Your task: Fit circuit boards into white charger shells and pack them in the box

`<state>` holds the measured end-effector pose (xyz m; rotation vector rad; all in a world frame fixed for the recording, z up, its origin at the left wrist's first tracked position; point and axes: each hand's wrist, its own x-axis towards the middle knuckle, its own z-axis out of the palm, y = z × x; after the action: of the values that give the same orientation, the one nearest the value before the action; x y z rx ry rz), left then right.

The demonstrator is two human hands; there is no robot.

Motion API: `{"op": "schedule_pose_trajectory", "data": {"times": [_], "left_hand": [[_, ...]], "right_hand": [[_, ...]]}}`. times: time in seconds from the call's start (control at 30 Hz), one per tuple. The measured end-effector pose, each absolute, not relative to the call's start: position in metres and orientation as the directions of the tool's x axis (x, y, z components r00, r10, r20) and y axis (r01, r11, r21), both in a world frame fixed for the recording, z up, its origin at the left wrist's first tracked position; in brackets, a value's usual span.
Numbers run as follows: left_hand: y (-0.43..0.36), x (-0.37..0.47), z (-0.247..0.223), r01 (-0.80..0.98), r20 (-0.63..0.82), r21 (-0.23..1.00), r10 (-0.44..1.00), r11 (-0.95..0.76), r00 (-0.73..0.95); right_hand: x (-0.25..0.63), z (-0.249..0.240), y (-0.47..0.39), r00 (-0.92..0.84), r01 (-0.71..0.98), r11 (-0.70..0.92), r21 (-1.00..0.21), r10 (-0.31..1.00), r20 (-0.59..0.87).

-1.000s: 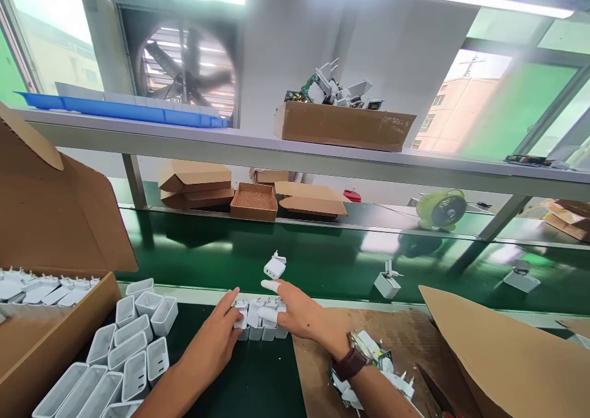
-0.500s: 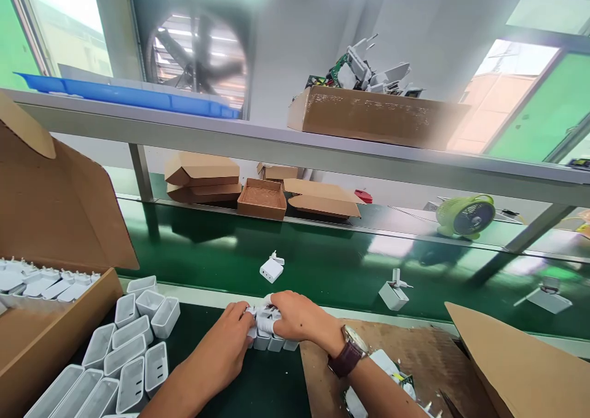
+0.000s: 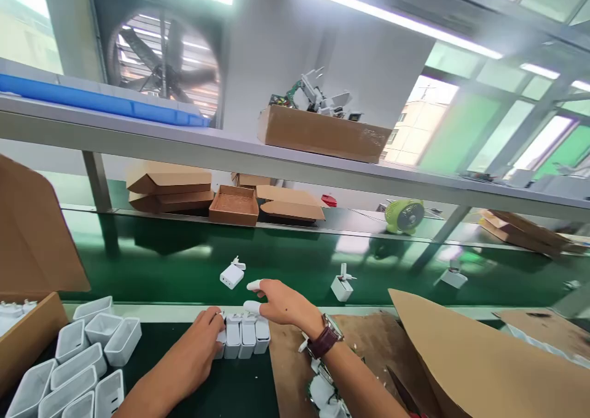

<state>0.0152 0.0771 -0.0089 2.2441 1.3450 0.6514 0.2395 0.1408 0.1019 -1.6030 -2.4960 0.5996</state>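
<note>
A row of several white plug chargers [image 3: 247, 337] stands side by side on the dark green work surface. My left hand [image 3: 203, 339] is closed at the row's left end, its fingers against the leftmost charger and partly hiding it. Just above the right end of the row, my right hand [image 3: 284, 304] is open and holds nothing. White covers sit on its thumb and index finger, which are spread apart. Beyond that index fingertip, a single white charger [image 3: 232, 275] with its prongs up lies on the green conveyor belt [image 3: 286, 264].
Open white plastic casings [image 3: 74, 369] cluster at the left beside a cardboard box [image 3: 32, 332]. Under my right forearm are circuit board parts [image 3: 321, 388] on brown cardboard [image 3: 290, 356]. Another charger [image 3: 342, 287] lies farther right on the belt. A raised box flap [image 3: 483, 350] fills the lower right.
My right hand has come off the row of chargers and reached forward, its fingers now spread. My left hand stays at the row. The camera view has turned right.
</note>
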Motion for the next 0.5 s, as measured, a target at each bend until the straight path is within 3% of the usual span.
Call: {"op": "schedule_pose_trajectory", "data": {"times": [0.13, 0.3, 0.5], "left_hand": [[0.075, 0.013, -0.023, 0.666, 0.208, 0.614, 0.901, -0.424, 0.381], [0.061, -0.006, 0.003, 0.764, 0.15, 0.519, 0.921, -0.383, 0.36], [0.019, -0.075, 0.07, 0.801, 0.404, 0.447, 0.889, -0.397, 0.215]], "right_hand": [[0.263, 0.109, 0.113, -0.332, 0.899, 0.282, -0.336, 0.938, -0.102], [0.311, 0.113, 0.076, -0.162, 0.975, 0.146, -0.166, 0.983, -0.089], [0.354, 0.093, 0.024, -0.056, 0.998, 0.052, -0.033, 0.991, -0.119]]}}
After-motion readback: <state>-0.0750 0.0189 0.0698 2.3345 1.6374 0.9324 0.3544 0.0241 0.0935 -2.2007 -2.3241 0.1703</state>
